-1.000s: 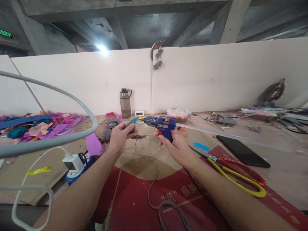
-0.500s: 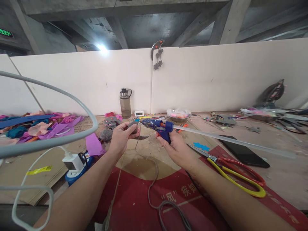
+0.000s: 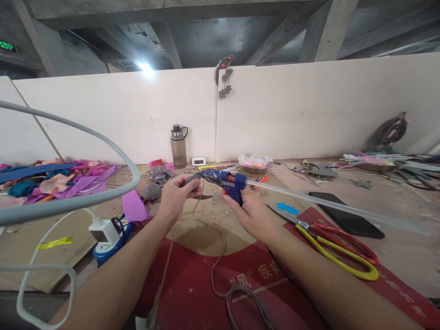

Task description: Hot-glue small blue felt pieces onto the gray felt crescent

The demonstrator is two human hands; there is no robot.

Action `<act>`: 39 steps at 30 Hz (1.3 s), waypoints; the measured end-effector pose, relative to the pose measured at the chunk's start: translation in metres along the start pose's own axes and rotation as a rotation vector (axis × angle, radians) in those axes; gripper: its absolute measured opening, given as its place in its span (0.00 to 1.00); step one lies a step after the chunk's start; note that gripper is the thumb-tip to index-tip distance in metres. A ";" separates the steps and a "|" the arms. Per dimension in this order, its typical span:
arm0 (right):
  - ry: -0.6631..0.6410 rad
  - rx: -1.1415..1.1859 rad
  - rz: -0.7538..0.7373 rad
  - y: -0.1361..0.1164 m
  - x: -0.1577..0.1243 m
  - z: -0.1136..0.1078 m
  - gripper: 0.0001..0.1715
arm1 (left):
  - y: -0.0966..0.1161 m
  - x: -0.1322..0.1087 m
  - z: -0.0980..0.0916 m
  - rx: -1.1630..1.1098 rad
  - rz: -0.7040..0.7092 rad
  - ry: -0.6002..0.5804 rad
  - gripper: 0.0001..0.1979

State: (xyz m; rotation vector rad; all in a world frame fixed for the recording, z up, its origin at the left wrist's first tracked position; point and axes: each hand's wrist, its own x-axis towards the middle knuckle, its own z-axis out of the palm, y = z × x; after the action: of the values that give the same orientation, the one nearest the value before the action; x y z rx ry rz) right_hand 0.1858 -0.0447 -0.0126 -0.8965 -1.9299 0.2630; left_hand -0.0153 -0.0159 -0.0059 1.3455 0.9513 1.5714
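Between its thumb and fingers, my left hand [image 3: 177,195] pinches a small grey piece [image 3: 193,179]. A grey cord [image 3: 223,243] hangs from that piece and runs down over the red and tan cardboard, looping near the bottom. My right hand [image 3: 250,208] is wrapped round the handle of a blue glue gun [image 3: 233,184], which points left. The gun's nozzle is at the grey piece; whether they touch is too small to tell. A long translucent glue stick [image 3: 302,195] sticks out of the gun's back toward the right.
Red and yellow scissors [image 3: 309,227], a blue cutout [image 3: 287,209] and a black phone [image 3: 347,215] lie right. A bottle [image 3: 178,149] stands behind. Left are coloured scraps [image 3: 58,181], a charger on a blue socket [image 3: 108,233] and a thick grey hose [image 3: 113,142].
The glue gun has shifted very slightly left, with its nozzle closer over the grey piece. The blue bit seen at the nozzle earlier no longer shows.
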 end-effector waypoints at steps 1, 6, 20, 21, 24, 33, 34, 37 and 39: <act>0.000 0.001 0.000 0.000 0.000 0.000 0.13 | 0.000 0.000 0.000 -0.006 0.002 0.009 0.12; 0.007 -0.005 -0.010 0.003 -0.001 0.000 0.13 | 0.003 0.001 -0.001 -0.042 -0.001 0.037 0.13; 0.007 -0.021 -0.020 0.002 -0.001 0.001 0.14 | 0.001 0.000 0.000 -0.016 0.011 0.006 0.12; 0.006 -0.018 -0.019 0.002 -0.001 0.001 0.14 | 0.002 0.000 0.000 -0.020 0.011 0.012 0.12; 0.015 -0.017 -0.008 0.002 -0.002 0.000 0.13 | 0.004 0.001 0.000 -0.045 0.008 0.028 0.13; 0.026 0.002 -0.018 0.001 -0.001 -0.002 0.14 | 0.006 0.002 -0.001 -0.086 0.004 0.049 0.14; 0.025 -0.003 -0.016 0.001 -0.001 -0.002 0.14 | 0.006 0.002 -0.001 -0.086 0.005 0.049 0.14; 0.019 -0.014 -0.005 0.002 -0.001 -0.001 0.14 | 0.007 0.002 0.000 -0.092 0.012 0.047 0.13; 0.019 -0.011 0.002 0.003 -0.001 -0.001 0.14 | 0.008 0.001 0.000 -0.097 0.016 0.043 0.13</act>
State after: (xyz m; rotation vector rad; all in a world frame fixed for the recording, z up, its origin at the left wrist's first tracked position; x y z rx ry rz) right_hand 0.1885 -0.0438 -0.0145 -0.9055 -1.9150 0.2446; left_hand -0.0164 -0.0176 0.0016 1.2591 0.8807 1.6433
